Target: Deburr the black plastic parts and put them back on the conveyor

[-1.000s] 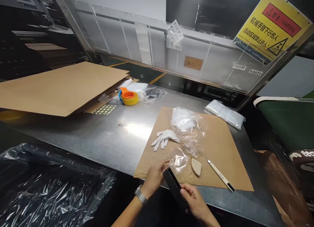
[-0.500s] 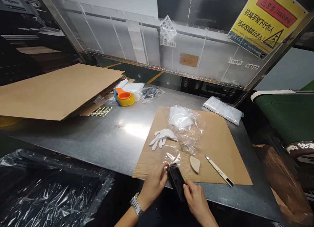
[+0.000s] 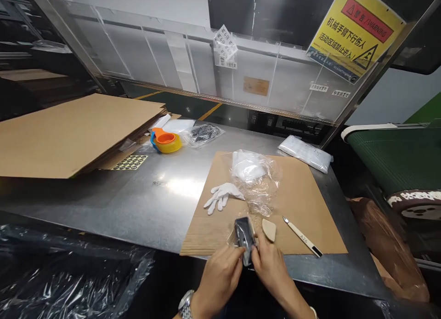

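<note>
A black rectangular piece [image 3: 243,230] sits inside a small clear plastic bag [image 3: 247,255] over the cardboard's near edge. My left hand [image 3: 223,269] is closed on the bag's near end from the left. From the right, my right hand [image 3: 271,263] pinches the same end, its fingers along the bag's side. Just beyond my right hand lies a beige wedge-shaped pad [image 3: 268,230]. A white craft knife [image 3: 302,236] marked A26 rests to the right. Up and left of the bag is a white glove [image 3: 223,196].
A cardboard sheet [image 3: 303,195] covers part of the metal table [image 3: 155,204]. On it lies a clear bag with white contents [image 3: 250,167]. Stacked cardboard [image 3: 79,130], a yellow tape roll [image 3: 168,143] and stickers [image 3: 131,162] are left. A green conveyor [image 3: 396,158] stands right.
The black piece has gone into the clear bag, and both hands have come together at the bag's near end. The camera view has shifted slightly.
</note>
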Demonstrator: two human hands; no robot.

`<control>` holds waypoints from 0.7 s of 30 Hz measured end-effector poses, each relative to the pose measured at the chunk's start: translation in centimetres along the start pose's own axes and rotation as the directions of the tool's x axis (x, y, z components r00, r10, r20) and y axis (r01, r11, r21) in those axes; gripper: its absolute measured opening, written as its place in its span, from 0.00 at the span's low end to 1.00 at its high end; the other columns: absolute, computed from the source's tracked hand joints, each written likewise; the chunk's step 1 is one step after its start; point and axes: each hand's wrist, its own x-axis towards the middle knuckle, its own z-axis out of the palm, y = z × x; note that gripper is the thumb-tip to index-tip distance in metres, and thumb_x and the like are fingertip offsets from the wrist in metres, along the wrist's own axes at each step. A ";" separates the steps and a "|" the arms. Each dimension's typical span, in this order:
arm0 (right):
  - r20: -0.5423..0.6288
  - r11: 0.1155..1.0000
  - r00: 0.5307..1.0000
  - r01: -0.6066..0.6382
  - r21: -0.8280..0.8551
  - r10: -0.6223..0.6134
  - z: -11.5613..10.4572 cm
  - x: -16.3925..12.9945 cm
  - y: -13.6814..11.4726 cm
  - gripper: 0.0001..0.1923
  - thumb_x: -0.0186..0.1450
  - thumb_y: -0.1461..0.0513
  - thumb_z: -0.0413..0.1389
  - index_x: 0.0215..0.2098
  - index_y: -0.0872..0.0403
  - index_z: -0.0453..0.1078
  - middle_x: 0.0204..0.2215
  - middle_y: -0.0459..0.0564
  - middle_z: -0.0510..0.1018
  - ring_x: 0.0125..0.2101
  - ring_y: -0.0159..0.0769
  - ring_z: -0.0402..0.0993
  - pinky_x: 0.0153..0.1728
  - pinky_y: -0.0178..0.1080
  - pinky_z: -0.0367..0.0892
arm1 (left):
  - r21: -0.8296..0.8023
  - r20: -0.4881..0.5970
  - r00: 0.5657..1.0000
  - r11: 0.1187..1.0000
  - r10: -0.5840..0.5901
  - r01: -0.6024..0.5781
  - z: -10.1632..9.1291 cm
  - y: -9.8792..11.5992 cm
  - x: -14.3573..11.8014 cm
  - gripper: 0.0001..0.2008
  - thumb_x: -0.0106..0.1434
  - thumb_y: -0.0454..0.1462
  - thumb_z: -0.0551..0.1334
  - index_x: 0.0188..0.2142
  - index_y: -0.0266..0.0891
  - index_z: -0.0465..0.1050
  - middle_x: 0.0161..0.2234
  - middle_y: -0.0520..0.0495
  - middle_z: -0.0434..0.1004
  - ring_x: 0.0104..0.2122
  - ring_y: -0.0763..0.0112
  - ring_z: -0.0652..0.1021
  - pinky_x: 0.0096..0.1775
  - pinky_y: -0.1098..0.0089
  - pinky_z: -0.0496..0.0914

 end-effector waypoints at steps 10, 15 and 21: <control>0.002 0.988 0.992 0.127 0.093 -0.128 -6.6 1.6 -0.7 0.15 0.58 0.65 0.49 0.14 0.55 0.59 0.12 0.42 0.62 0.16 0.26 0.55 0.21 0.33 0.44 | 0.055 0.105 0.993 0.997 -0.060 0.055 -3.5 2.0 4.4 0.12 0.60 0.31 0.51 0.34 0.42 0.72 0.27 0.49 0.77 0.29 0.67 0.77 0.32 0.71 0.68; -0.021 0.949 0.981 0.191 0.252 -0.192 -10.2 0.3 0.9 0.08 0.57 0.68 0.47 0.24 0.54 0.65 0.20 0.43 0.67 0.22 0.28 0.60 0.25 0.32 0.52 | -0.012 0.088 0.996 1.000 0.025 -0.024 -4.6 4.3 7.1 0.12 0.60 0.32 0.51 0.34 0.42 0.73 0.28 0.48 0.78 0.30 0.67 0.77 0.32 0.71 0.69; -0.034 0.408 0.984 -0.041 0.912 0.175 -9.2 -3.2 4.9 0.17 0.58 0.52 0.50 0.39 0.54 0.64 0.24 0.43 0.68 0.18 0.25 0.59 0.18 0.29 0.55 | -0.216 -0.057 0.981 0.957 0.183 -0.191 -3.6 7.3 9.3 0.11 0.61 0.35 0.52 0.36 0.43 0.73 0.29 0.51 0.80 0.28 0.70 0.78 0.29 0.73 0.71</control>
